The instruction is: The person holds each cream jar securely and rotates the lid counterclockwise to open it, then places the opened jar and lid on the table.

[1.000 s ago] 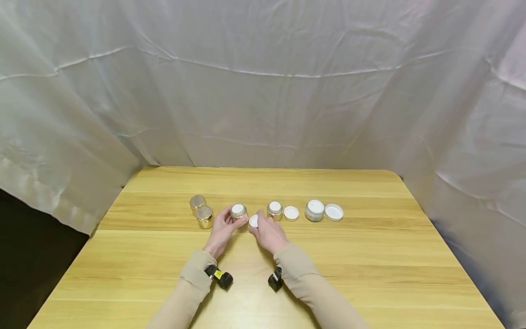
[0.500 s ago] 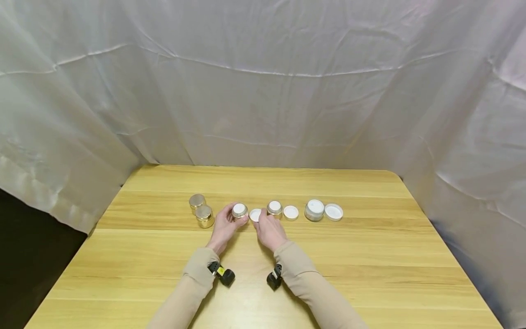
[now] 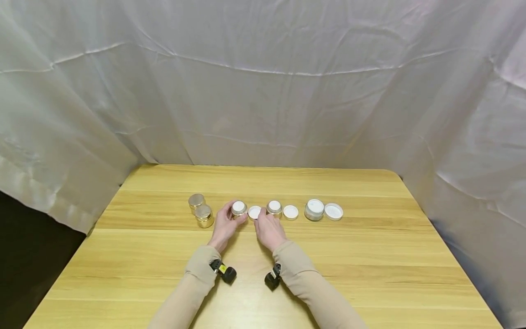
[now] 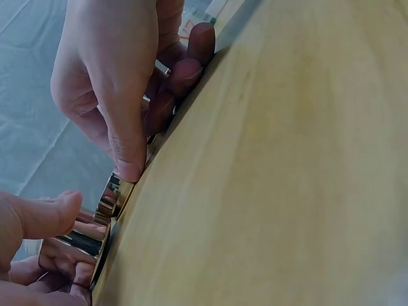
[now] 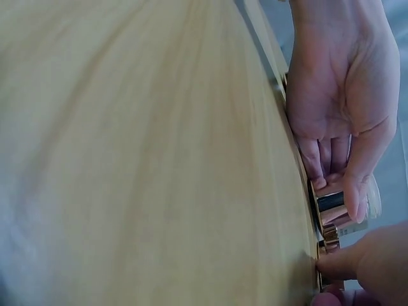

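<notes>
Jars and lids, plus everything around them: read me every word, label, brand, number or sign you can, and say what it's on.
No text can be read on the jars, the lids or anything else.
Coloured marks beyond the right hand, left wrist view: too blurred to read.
Yellow patch on the left wrist's camera: too small to make out.

gold jars (image 3: 204, 221): metal-looking, sides mirror-glossy
lid insides (image 3: 253, 211): smooth white plastic, by the looks
desk (image 3: 370, 256): wood grain, slight sheen
curtain (image 3: 263, 114): satiny cloth, kinda wrinkly
sleeves (image 3: 302, 285): plain matt cloth
</notes>
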The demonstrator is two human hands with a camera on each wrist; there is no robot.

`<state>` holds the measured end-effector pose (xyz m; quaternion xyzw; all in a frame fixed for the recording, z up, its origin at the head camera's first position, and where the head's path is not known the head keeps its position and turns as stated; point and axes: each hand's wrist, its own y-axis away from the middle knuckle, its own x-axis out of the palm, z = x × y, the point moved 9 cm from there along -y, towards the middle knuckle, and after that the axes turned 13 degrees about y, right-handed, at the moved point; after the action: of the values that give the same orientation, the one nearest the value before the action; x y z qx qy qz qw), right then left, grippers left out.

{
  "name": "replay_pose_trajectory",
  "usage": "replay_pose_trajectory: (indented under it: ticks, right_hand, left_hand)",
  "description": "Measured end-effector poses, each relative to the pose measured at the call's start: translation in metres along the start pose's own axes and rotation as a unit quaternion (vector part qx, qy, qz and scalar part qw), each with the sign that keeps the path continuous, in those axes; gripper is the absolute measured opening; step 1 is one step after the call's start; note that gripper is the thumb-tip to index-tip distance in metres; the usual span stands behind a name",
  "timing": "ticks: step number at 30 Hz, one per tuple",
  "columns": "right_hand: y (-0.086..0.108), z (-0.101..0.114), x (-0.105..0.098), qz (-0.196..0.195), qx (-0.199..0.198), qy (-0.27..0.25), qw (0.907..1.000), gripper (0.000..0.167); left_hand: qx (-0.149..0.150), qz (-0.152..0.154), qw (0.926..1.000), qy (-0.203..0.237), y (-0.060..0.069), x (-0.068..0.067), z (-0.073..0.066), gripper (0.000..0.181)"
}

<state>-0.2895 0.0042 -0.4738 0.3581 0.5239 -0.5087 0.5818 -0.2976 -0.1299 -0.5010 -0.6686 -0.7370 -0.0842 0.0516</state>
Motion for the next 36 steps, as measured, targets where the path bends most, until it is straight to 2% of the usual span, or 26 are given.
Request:
replay_pose_trajectory:
  ticks: [11,15,20,23,26,29,32,36]
  right_hand:
    - [-0.001,-0.002,0.0,-0.011,0.008,-0.004,0.9999,0.025]
    - [0.0,-0.002,-0.002,-0.022,-0.002,-0.007,0.9997,0.024]
    - [0.004,0.001,-0.005,-0.03,-0.048,-0.013,0.9983,0.038]
    - [0.009,0.001,-0.005,-0.008,-0.07,-0.024,0.9973,0.054]
    - [0.016,0.001,-0.007,0.012,-0.094,-0.047,0.9944,0.065]
    - [0.025,-0.001,-0.01,0.029,-0.121,-0.086,0.9885,0.073]
    - [0.034,-0.003,-0.01,0.049,-0.149,-0.132,0.9787,0.078]
    - [0.045,-0.01,-0.005,0.09,-0.168,-0.203,0.9606,0.079]
  left_hand:
    - [0.001,-0.015,0.9998,-0.015,-0.001,0.001,-0.003,0.065]
    - [0.0,-0.021,0.9997,-0.014,-0.001,0.002,-0.003,0.066]
    - [0.009,-0.025,0.9991,-0.032,0.002,0.002,-0.004,0.074]
    - [0.013,-0.025,0.9982,-0.052,0.008,0.004,-0.007,0.083]
    - [0.011,-0.019,0.9972,-0.071,0.017,0.008,-0.015,0.093]
    - [0.025,-0.004,0.9947,-0.099,0.025,0.011,-0.033,0.097]
    - [0.061,0.001,0.9901,-0.126,0.03,0.008,-0.053,0.092]
    - [0.131,-0.032,0.9818,-0.134,0.032,-0.011,-0.077,0.08]
